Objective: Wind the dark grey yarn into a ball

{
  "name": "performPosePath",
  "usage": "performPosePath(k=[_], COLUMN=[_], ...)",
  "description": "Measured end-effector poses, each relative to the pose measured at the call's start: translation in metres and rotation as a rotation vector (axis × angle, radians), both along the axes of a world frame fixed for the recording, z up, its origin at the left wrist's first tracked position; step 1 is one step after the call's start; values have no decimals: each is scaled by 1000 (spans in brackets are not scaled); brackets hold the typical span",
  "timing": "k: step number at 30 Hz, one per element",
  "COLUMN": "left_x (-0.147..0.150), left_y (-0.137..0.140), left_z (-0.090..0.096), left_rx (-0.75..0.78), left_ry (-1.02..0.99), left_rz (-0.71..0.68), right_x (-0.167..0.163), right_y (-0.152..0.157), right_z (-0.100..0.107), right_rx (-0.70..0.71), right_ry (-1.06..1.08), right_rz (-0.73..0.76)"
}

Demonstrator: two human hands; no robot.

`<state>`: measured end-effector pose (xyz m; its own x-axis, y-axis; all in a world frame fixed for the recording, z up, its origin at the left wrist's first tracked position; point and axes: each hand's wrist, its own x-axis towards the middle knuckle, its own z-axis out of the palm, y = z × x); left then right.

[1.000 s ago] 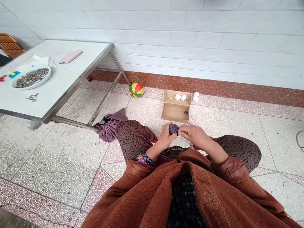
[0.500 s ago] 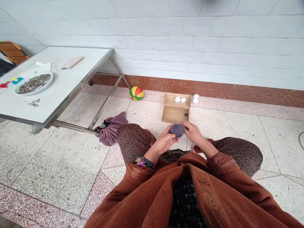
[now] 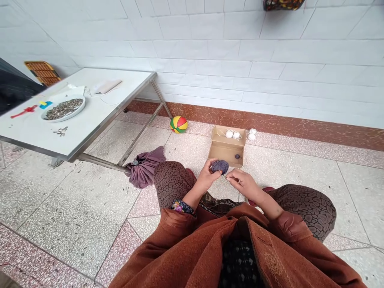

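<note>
My left hand [image 3: 207, 176] is closed round a grey-purple ball of yarn [image 3: 220, 167] held above my lap. Close to its right, the fingers of my right hand [image 3: 241, 181] pinch a dark strand of yarn [image 3: 225, 177] that runs from the ball. Just beyond my hands, an open cardboard box [image 3: 227, 152] lies on the floor. One small dark ball [image 3: 237, 156] sits in its near part, and two white yarn balls [image 3: 233, 134] with loose strands rest in its lid part. Two more white balls [image 3: 252, 134] lie right of the box.
A white table [image 3: 99, 116] at left holds a dish of sunflower seeds [image 3: 64, 109], a red item [image 3: 25, 111] and a folded cloth [image 3: 108, 86]. On the floor are a colourful ball [image 3: 179, 125] and a purple cloth bundle [image 3: 145, 166]. A tiled wall [image 3: 210, 56] rises ahead.
My right hand has moved from the ball's upper right side to below its right side, now pinching the strand. My left hand still holds the ball. The camera view has shifted slightly.
</note>
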<state>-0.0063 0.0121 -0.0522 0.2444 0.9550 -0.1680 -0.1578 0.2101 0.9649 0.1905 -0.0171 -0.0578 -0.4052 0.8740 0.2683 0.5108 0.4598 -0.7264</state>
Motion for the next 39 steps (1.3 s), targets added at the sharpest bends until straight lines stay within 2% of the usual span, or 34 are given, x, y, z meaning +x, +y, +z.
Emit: performPosePath(k=[6, 9, 13, 16, 20, 24, 27, 30, 34, 39], left_x=[-4, -3, 0, 3, 4, 5, 9, 18, 28, 29], left_y=[16, 26, 50, 77, 116, 142, 145, 141, 135, 140], left_z=[0, -1, 4, 14, 24, 15, 2, -4, -1, 4], left_rx=[73, 58, 26, 2, -7, -14, -48, -29, -36, -74], left_ry=[-31, -115, -301, -384, -419, -372, -324, -211, -100, -141], left_rz=[-250, -350, -421, -433, -382, -263, -164, -129, -247, -375], right_x=[13, 17, 18, 19, 20, 20, 20, 23, 34, 46], right_y=[40, 65, 91, 111, 138, 148, 141, 136, 150, 173], right_z=[23, 20, 4, -4, -1, 8, 12, 20, 35, 45], right_rx=[67, 58, 18, 10, 65, 81, 10, -59, -11, 11], right_ry=[18, 51, 106, 116, 75, 39, 57, 83, 113, 121], right_rz=[-35, -92, -105, -66, -68, 21, 110, 140, 98, 34])
